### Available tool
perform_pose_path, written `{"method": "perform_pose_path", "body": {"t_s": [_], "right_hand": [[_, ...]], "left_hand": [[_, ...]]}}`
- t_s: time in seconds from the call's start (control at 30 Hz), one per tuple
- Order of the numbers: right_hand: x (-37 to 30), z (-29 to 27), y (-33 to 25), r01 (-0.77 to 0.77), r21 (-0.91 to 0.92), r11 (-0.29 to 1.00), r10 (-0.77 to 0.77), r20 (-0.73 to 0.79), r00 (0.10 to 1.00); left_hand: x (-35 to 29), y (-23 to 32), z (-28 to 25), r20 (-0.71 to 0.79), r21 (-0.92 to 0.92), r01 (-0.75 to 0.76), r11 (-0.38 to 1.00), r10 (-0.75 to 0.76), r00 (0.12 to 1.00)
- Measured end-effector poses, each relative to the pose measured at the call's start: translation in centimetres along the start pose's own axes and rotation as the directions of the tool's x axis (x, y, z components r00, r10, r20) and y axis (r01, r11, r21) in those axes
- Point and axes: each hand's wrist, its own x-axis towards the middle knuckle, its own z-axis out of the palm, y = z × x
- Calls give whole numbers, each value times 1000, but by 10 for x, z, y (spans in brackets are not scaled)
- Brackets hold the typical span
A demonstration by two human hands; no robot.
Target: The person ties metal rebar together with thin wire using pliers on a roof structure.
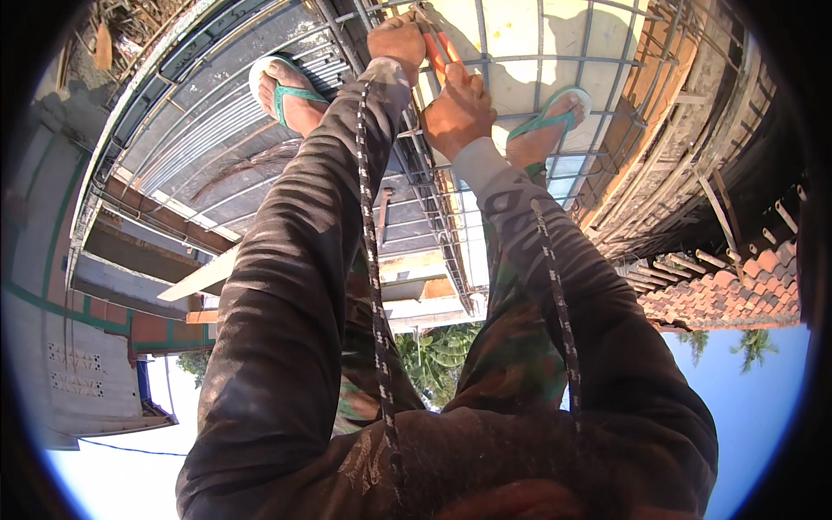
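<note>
Rebar grid (555, 61) underfoot; both hands (458, 113) grip orange-handled pliers (442, 54) at its edge.

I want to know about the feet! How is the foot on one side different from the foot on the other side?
The left foot rests on dark corrugated sheeting, while the right foot rests on the rebar grid over pale board. The left foot stands clear of the hands; the right foot sits close beside the right hand. Both wear green flip-flops.
</note>
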Motion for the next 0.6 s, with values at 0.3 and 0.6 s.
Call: {"method": "perform_pose_path", "body": {"t_s": [0.3, 0.6], "right_hand": [[10, -31, 18, 121, 286, 950, -140, 47, 989], [25, -9, 40, 240, 258, 936, -262, 55, 963]], "left_hand": [[-15, 46, -11, 561, 811, -503, -300, 154, 813], [-35, 15, 19, 153, -251, 200, 947, -165, 974]]}}
